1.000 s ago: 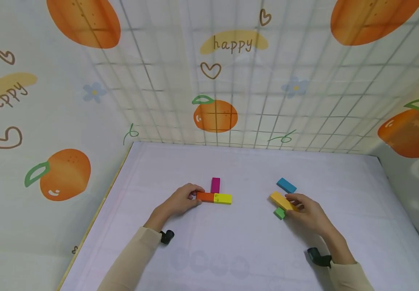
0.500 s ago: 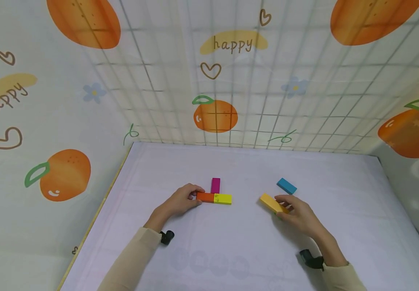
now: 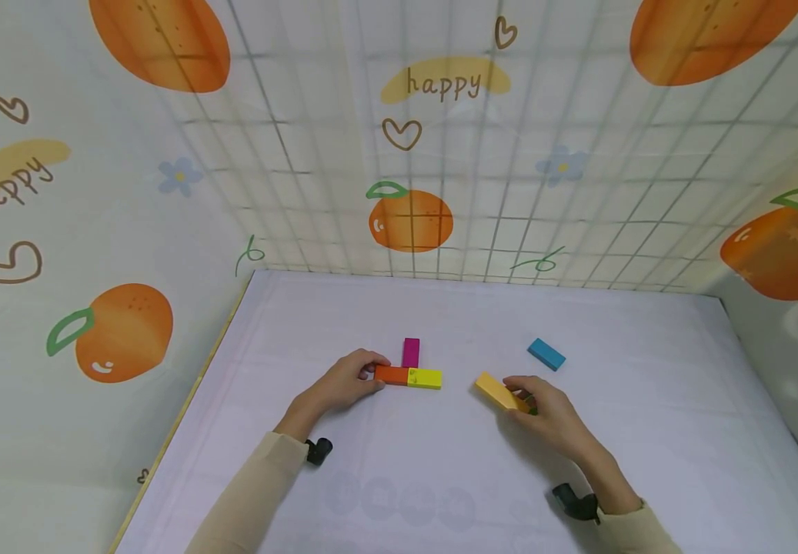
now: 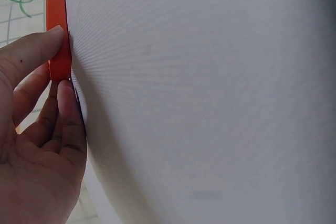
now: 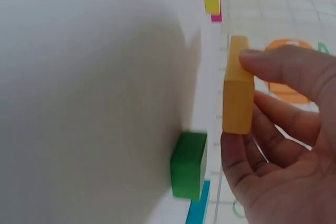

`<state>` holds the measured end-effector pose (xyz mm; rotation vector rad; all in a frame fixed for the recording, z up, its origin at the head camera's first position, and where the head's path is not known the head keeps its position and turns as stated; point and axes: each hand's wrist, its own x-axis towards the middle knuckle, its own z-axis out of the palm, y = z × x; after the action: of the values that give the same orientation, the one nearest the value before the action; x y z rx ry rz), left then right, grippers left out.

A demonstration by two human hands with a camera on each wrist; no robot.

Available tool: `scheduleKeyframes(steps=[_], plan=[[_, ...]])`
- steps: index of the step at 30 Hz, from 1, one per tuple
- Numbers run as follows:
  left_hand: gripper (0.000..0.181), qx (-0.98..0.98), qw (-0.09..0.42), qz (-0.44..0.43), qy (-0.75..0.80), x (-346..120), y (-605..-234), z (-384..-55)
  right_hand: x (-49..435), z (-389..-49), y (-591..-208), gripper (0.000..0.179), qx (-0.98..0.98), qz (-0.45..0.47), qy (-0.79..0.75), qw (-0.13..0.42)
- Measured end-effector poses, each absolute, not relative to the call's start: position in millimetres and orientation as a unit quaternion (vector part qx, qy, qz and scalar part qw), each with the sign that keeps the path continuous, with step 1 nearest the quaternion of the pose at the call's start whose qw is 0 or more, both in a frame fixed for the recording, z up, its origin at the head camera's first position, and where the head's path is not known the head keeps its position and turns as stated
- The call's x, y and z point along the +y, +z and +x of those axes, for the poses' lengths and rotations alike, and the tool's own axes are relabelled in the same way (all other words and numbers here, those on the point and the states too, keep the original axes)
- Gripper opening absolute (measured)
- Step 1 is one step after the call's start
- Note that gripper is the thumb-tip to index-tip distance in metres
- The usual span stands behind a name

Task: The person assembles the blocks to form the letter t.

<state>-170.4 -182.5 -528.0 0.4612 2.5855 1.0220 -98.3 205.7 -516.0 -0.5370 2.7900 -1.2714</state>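
Observation:
My left hand (image 3: 345, 383) pinches the end of a red-orange block (image 3: 392, 375) that lies flat on the white table. End to end with that block is a yellow block (image 3: 425, 378), and a magenta block (image 3: 410, 352) stretches away from behind the two. Above the tabletop, my right hand (image 3: 556, 415) grips an amber block (image 3: 499, 392) between thumb and fingers, tilted and casting a shadow. A green block (image 5: 187, 166) shows below it in the right wrist view; in the head view my right hand hides most of it.
A blue block (image 3: 546, 354) lies by itself behind my right hand. Walls of patterned cloth (image 3: 322, 192) close off the table's back and both sides. The white tabletop (image 3: 399, 454) reaches forward between my arms.
My right hand has carried the amber block leftward, toward the yellow block and away from the blue and green ones. The left hand and its block have stayed put.

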Motion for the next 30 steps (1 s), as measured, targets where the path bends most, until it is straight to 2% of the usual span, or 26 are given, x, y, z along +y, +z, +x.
scheduleKeyframes(steps=[10, 20, 30], plan=[[0.034, 0.905, 0.162, 0.161, 0.359, -183.9, -532.0, -172.5, 175.2, -92.4, -511.9, 0.048, 0.903, -0.159, -0.399, 0.001], [0.035, 0.904, 0.165, 0.161, 0.36, -183.7, -531.2, -173.1, 140.8, -82.5, -509.0, 0.046, 0.91, -0.087, -0.405, 0.015], [0.034, 0.904, 0.163, 0.16, 0.362, -182.4, -528.9, -171.1, 109.1, -76.9, -510.4, 0.043, 0.911, -0.09, -0.401, 0.04]])
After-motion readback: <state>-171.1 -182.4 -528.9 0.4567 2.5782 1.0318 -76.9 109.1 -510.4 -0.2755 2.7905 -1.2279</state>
